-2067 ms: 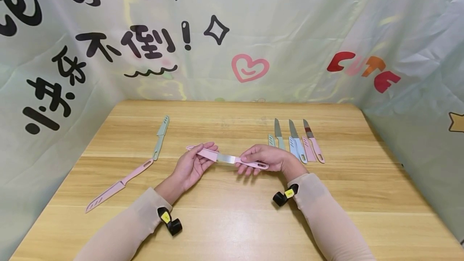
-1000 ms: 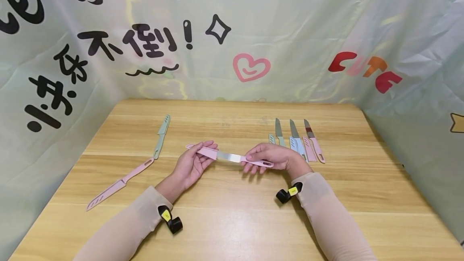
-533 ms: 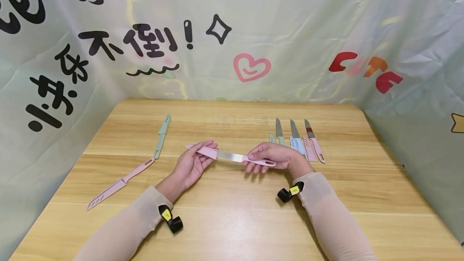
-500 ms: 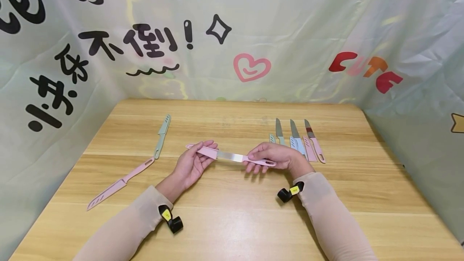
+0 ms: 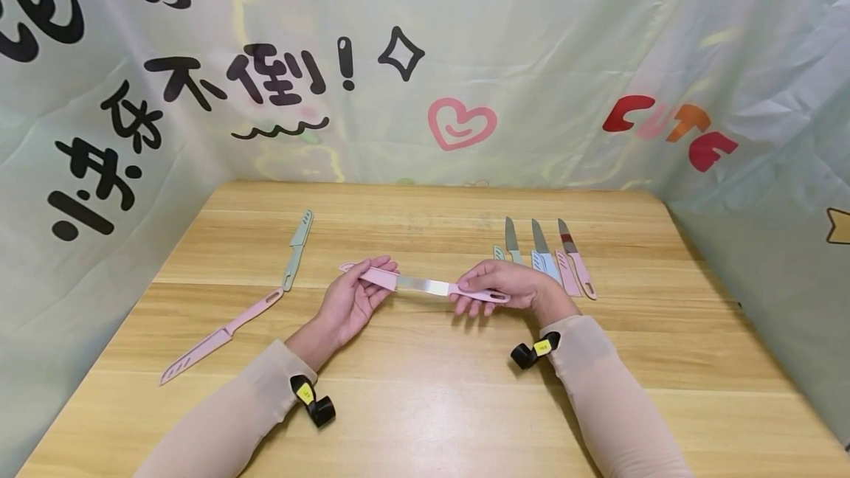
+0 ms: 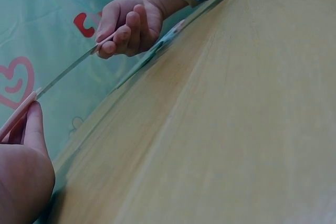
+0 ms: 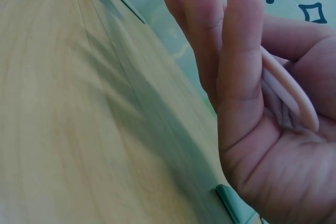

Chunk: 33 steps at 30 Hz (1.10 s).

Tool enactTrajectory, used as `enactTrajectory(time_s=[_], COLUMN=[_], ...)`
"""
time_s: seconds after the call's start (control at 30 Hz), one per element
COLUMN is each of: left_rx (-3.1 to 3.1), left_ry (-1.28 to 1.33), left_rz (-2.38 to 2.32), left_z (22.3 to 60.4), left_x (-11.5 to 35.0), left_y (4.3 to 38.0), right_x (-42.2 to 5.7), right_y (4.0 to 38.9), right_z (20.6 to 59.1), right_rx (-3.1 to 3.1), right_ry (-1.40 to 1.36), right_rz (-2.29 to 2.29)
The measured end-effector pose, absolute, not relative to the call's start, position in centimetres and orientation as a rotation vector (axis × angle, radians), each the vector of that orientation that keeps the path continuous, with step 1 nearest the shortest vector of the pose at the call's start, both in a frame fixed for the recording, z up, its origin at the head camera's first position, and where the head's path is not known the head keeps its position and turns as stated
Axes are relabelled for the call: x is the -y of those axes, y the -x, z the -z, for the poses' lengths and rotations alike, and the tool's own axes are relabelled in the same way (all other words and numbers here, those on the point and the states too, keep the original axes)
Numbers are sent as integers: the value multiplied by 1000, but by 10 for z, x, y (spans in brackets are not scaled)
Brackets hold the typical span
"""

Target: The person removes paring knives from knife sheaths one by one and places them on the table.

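Observation:
In the head view, a pink-handled knife (image 5: 425, 286) lies level between both hands above the table, its blade partly inside a pink sheath (image 5: 381, 279). My left hand (image 5: 347, 307) pinches the sheath, thumb on top and fingers beneath. The knife's handle is pinched by my right hand (image 5: 510, 288), and the loop end juts out past the palm. A long stretch of bare blade (image 6: 65, 73) shows between the hands in the left wrist view. The right wrist view has the pink handle (image 7: 291, 90) tucked behind the fingers of the right hand.
On the wooden table (image 5: 425, 404), a sheathed green knife (image 5: 296, 249) and a sheathed pink knife (image 5: 219, 338) lie at left. Behind the right hand are a green knife (image 5: 510, 236), a blue knife (image 5: 541, 238) and a pink knife (image 5: 576, 260), blades bare, sheaths beside them. A printed curtain (image 5: 531, 57) stands behind.
My right hand has drawn the knife rightward, and more of the blade shows outside the sheath than before. The left hand stays nearly in place, still pinching the sheath.

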<state>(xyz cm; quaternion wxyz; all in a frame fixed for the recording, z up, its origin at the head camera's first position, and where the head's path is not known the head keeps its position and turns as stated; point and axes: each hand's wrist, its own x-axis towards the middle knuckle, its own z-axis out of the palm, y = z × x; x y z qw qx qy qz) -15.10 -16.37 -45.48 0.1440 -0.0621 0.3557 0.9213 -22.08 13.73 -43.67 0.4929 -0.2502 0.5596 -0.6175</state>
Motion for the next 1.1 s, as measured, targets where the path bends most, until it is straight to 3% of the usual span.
enactTrajectory(time_s=[1.1], left_rx=[-1028], left_ry=[197], left_rz=[-2684], left_z=[455], left_x=[167], left_y=[153], right_x=[-147], right_y=[223], right_z=[430], right_rx=[-1330], right_ry=[551], right_rz=[1603])
